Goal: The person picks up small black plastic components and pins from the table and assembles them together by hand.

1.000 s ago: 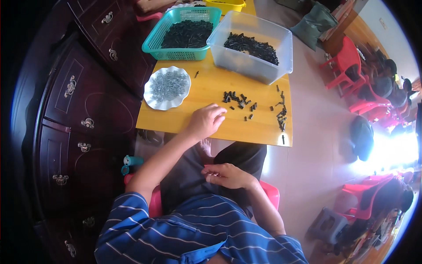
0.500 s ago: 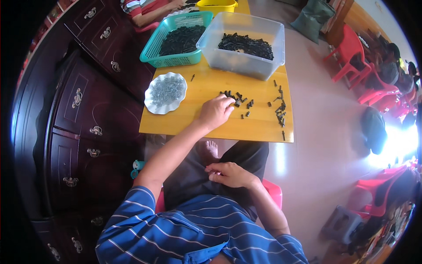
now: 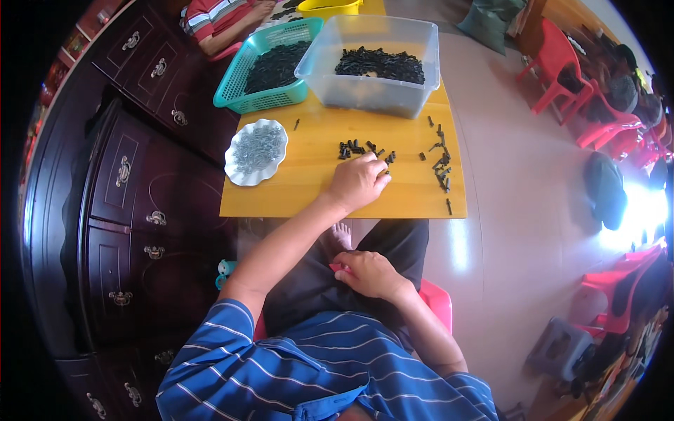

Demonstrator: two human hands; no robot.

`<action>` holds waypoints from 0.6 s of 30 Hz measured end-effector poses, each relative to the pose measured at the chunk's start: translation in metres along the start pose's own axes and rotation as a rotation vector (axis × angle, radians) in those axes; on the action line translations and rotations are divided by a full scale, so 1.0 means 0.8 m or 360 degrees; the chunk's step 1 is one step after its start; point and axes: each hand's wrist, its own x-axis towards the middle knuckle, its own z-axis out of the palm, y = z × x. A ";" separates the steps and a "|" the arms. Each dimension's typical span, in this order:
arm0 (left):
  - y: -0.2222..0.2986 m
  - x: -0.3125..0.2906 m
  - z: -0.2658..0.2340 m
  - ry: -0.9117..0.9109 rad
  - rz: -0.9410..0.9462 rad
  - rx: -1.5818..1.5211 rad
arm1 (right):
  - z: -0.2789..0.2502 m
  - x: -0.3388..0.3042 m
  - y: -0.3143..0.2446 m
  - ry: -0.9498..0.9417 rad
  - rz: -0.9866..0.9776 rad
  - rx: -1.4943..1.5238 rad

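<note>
My left hand (image 3: 359, 184) is over the wooden table (image 3: 281, 203), its fingers curled down among small black plastic parts (image 3: 353, 147). Its fingertips are partly hidden, so I cannot make out what they pinch. Some loose parts lie just beyond the knuckles and beside the thumb. Low in my lap, my right hand (image 3: 375, 274) is closed, with a small red piece (image 3: 340, 267) showing at its fingers; the rest of that piece is covered. Farther right on the table is a loose line of black parts (image 3: 442, 161).
A white scalloped plate (image 3: 247, 181) of small clear-grey pieces sits at left. Behind are a teal basket (image 3: 277, 99) and a clear plastic bin (image 3: 372, 102), both holding black parts. A yellow basin (image 3: 330, 10) and another person's arm (image 3: 239, 35) are beyond. Dark drawers (image 3: 116, 210) flank the left.
My left hand has shifted slightly right and nearer across the black parts, uncovering several of them. More of the red piece shows at my right hand. The whole view has shifted a little.
</note>
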 end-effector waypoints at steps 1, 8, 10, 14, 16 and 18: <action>0.002 0.001 0.003 -0.0001 0.0001 0.0003 | 0.002 0.000 0.003 0.0002 -0.0002 0.0002; 0.012 0.005 0.011 -0.0052 0.0054 0.0126 | -0.004 0.006 0.004 0.0597 0.0067 0.0356; 0.021 -0.002 -0.003 -0.0047 0.0043 0.0029 | -0.005 0.008 0.003 0.0891 0.0100 0.0611; 0.019 -0.041 -0.050 0.0021 -0.0026 -0.0315 | -0.008 0.014 0.009 0.0862 0.0213 0.1858; 0.022 -0.063 -0.069 -0.0034 -0.0111 -0.0429 | -0.014 0.013 0.000 0.0886 0.0263 0.2088; 0.030 -0.081 -0.079 -0.0089 -0.0080 -0.0423 | -0.016 0.012 -0.004 0.0912 0.0315 0.2311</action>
